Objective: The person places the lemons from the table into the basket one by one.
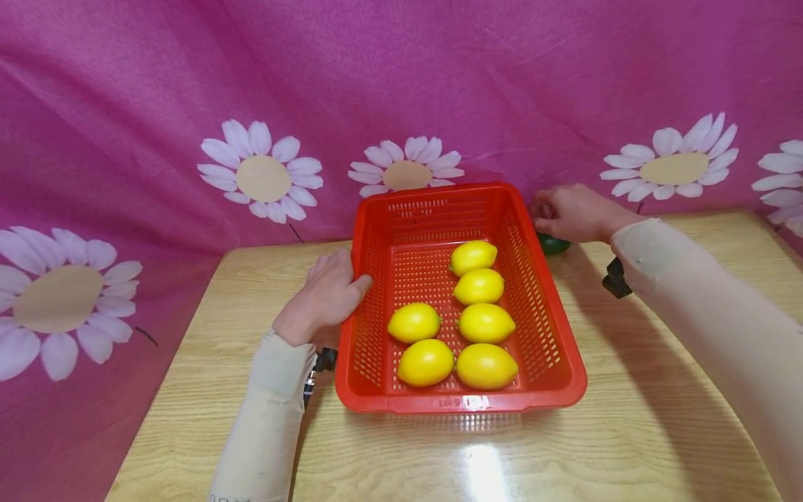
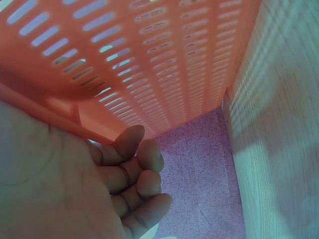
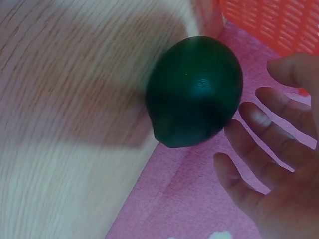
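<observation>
A red plastic basket (image 1: 461, 403) with slotted walls stands on the table, and several yellow lemons (image 1: 486, 323) lie inside it. My left hand (image 1: 326, 293) holds the basket's left rim, its thumb over the edge. In the left wrist view the fingers (image 2: 149, 183) curl below the rim, outside the slotted wall. Beyond the basket's right side, my right hand (image 1: 574, 211) hovers with loosely bent fingers over a dark green lime (image 1: 554, 244). The right wrist view shows this lime (image 3: 197, 92) on the table near its edge, with fingertips (image 3: 237, 128) close beside it.
The wooden table (image 1: 251, 314) runs back to a pink cloth (image 1: 401, 77) printed with large white daisies. Inside the basket the lemons sit toward the front and right. A black wrist device (image 1: 617, 278) hangs beneath the right sleeve.
</observation>
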Tool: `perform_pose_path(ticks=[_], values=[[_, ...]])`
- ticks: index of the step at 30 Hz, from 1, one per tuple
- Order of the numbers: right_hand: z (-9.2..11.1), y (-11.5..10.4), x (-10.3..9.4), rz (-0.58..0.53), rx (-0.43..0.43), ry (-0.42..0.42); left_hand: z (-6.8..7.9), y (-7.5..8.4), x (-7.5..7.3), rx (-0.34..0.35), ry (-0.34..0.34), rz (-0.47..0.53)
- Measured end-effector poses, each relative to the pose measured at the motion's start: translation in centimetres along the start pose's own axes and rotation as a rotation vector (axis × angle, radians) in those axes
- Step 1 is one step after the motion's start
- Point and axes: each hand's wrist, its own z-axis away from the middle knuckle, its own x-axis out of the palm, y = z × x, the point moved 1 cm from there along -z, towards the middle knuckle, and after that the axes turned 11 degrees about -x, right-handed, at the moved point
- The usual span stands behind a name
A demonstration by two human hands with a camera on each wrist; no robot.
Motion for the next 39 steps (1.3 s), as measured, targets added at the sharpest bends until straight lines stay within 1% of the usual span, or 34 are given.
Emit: perform_pose_path(ticks=[5, 9, 15, 21, 25, 30, 36, 39], values=[[0.1, 0.3, 0.5, -0.003, -0.007, -0.001, 0.0, 0.1, 0.0, 0.000, -0.002, -0.001], [0.1, 0.6, 0.9, 0.001, -0.013, 0.000, 0.0, 0.1, 0.0, -0.008, 0.009, -0.028], [0.2, 1.0, 1.4, -0.013, -0.022, -0.012, -0.1, 0.1, 0.1, -0.007, -0.001, -0.013], [-0.2, 1.0, 2.0, -0.037, 0.002, -0.030, -0.2, 0.0, 0.0, -0.015, 0.015, -0.047], [-0.2, 1.0, 2.5, -0.027, 0.009, -0.033, -0.2, 0.0, 0.0, -0.020, 0.007, -0.036], [-0.2, 1.1, 3.2, -0.028, -0.004, -0.038, -0.2, 0.0, 0.0, -0.017, 0.005, -0.031], [-0.4, 1.1, 3.9, -0.019, -0.028, -0.029, -0.1, 0.0, -0.1, -0.038, 0.007, -0.052], [-0.5, 1.2, 4.2, -0.021, -0.027, -0.023, -0.2, -0.1, -0.1, -0.043, 0.006, -0.050]])
